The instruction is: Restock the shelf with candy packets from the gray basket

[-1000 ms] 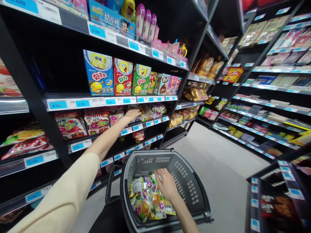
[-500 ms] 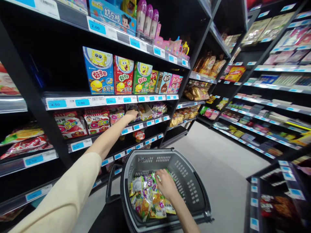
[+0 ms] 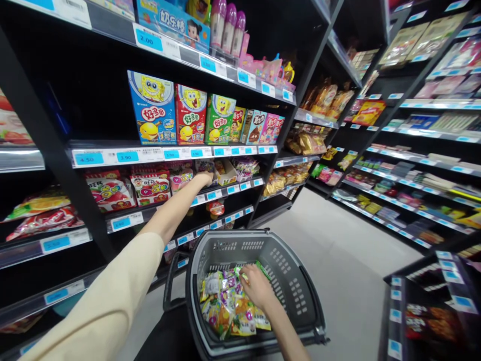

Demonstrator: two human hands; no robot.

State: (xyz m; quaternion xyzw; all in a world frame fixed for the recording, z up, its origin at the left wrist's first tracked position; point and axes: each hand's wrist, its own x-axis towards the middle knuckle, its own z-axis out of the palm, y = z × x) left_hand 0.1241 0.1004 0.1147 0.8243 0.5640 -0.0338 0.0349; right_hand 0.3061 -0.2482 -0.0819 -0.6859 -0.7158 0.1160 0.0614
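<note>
My left hand [image 3: 204,179] reaches onto the lower shelf, beside a dark snack bag [image 3: 206,166] and right of the pink-and-white gummy candy bag [image 3: 181,177]. Its fingertips are hidden among the packets, so I cannot tell its grip. An open carton [image 3: 227,174] stands just past it. Down in the grey shopping basket [image 3: 296,260], my right hand [image 3: 256,285] has its fingers curled round a green-and-white candy packet [image 3: 237,272]. Several colourful candy packets [image 3: 225,306] lie heaped under and beside that hand.
Boxed snacks [image 3: 153,108] line the shelf above my left hand. Price-label rails [image 3: 128,220] edge each shelf. The basket handle [image 3: 171,286] sticks out on the left. A pale floor [image 3: 338,250] runs right of the basket, with a low display stand [image 3: 432,306] beyond.
My left hand stays among the shelf packets, its forearm shifted slightly right. My right hand keeps its place in the basket. The view has turned very slightly.
</note>
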